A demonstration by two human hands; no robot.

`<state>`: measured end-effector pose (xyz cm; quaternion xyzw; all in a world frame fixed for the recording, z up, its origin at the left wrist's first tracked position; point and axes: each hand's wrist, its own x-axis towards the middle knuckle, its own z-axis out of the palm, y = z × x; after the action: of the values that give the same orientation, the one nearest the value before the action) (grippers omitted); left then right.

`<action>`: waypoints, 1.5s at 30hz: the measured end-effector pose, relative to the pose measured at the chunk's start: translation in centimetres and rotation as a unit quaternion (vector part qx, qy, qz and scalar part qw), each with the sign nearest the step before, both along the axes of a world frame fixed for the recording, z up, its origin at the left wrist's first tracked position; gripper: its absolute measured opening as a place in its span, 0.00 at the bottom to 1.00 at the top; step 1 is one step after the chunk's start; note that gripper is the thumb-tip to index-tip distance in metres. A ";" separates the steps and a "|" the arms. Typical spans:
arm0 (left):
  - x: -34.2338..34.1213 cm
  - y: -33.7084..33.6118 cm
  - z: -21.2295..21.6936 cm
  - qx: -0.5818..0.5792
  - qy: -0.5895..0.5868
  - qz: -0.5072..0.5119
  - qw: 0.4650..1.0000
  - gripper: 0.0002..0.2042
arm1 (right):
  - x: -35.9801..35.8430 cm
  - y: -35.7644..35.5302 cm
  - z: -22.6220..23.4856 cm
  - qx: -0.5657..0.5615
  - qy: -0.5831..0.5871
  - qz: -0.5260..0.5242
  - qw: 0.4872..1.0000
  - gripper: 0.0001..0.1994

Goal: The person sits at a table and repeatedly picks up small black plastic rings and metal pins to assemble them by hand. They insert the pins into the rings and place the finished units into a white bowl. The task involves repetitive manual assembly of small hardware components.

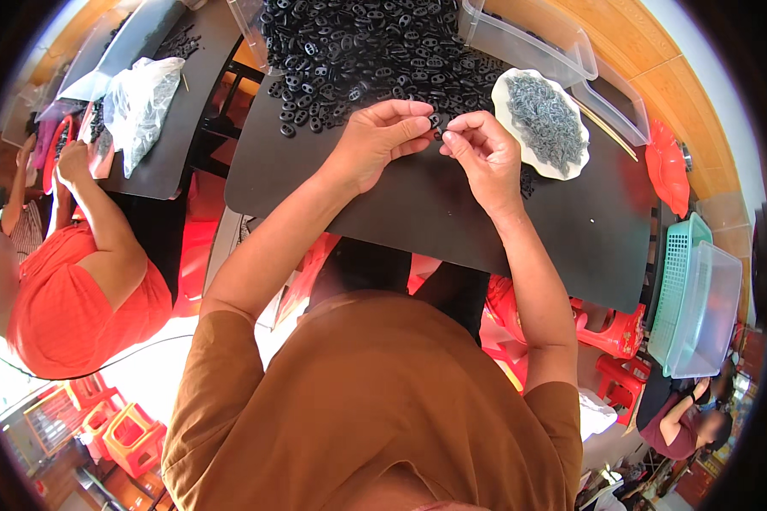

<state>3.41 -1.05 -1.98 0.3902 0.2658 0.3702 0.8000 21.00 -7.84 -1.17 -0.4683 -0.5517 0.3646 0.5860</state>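
Both my hands meet over the dark table (358, 204), just in front of a big heap of small black oval pieces with holes (375, 51). Between thumb and fingertips, my left hand (379, 140) pinches one such black oval piece (437, 121). My right hand (486, 153) is closed in a pinch at the lower edge of that piece; any smaller part in its fingertips is hidden. Close beside the right hand lies a white scalloped plate (504, 106) filled with tiny dark grey translucent bits (545, 123).
Clear plastic bins (528, 47) flank the heap. Thin wooden sticks (607, 132) lie past the plate, near a red scalloped dish (669, 166). At the right stand a green basket (675, 281) and a clear tub (714, 311). A co-worker in red (94, 289) sits at another table on the left.
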 end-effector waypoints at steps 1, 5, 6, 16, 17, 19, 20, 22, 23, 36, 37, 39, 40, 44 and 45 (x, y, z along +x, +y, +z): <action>0.0 0.0 0.0 0.016 0.005 0.003 1.000 0.10 | 0.0 0.0 0.0 0.001 -0.003 0.000 1.000 0.03; 0.0 0.0 -0.1 0.085 0.042 0.016 0.995 0.09 | 0.0 0.0 -0.1 0.007 -0.027 -0.008 1.000 0.03; 0.0 0.1 -0.1 0.103 0.055 0.019 0.993 0.09 | 0.0 0.0 -0.1 0.010 -0.036 -0.012 0.999 0.03; 0.0 -0.1 0.3 0.173 0.115 0.031 0.978 0.08 | -0.1 0.0 -0.2 0.005 -0.038 -0.014 0.999 0.03; -0.1 0.0 0.2 0.182 0.122 0.031 0.975 0.08 | -0.2 0.0 -0.3 0.006 -0.041 -0.015 0.999 0.03; -0.1 0.0 0.2 0.193 0.130 0.031 0.972 0.08 | -0.3 0.0 -0.3 0.009 -0.038 -0.015 0.999 0.03; -0.1 0.0 0.2 0.196 0.130 0.031 0.971 0.08 | -0.4 0.0 -0.3 0.011 -0.032 -0.013 0.999 0.03; -0.2 0.1 0.1 0.189 0.123 0.033 0.974 0.08 | -0.5 0.0 -0.4 0.009 -0.021 -0.010 1.000 0.03; -0.2 0.1 0.1 0.178 0.115 0.035 0.977 0.08 | -0.5 0.0 -0.4 0.005 -0.015 -0.009 1.000 0.03; -0.4 0.2 0.1 0.171 0.121 0.015 0.978 0.08 | -0.2 0.0 -0.5 -0.020 0.000 0.009 1.000 0.03; -0.5 0.2 0.2 0.181 0.130 0.013 0.975 0.08 | -0.2 0.0 -0.5 -0.019 -0.006 0.011 1.000 0.03; -0.6 0.3 0.3 0.200 0.147 0.008 0.969 0.08 | -0.2 0.0 -0.4 -0.019 -0.017 0.014 1.000 0.04; -0.6 0.3 0.4 0.208 0.158 0.008 0.965 0.08 | -0.2 0.0 -0.4 -0.023 -0.022 0.014 0.999 0.04; -0.6 0.3 0.3 0.231 0.182 0.003 0.956 0.08 | -0.3 -0.1 -0.4 -0.025 -0.026 0.011 0.999 0.04; -0.6 0.4 0.2 0.236 0.183 0.001 0.954 0.08 | -0.4 0.0 -0.4 -0.022 -0.024 0.011 0.999 0.04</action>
<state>2.84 -0.67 -1.76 0.6286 0.3134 0.3452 0.6225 20.65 -7.89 -1.56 -0.4839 -0.5624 0.3714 0.5583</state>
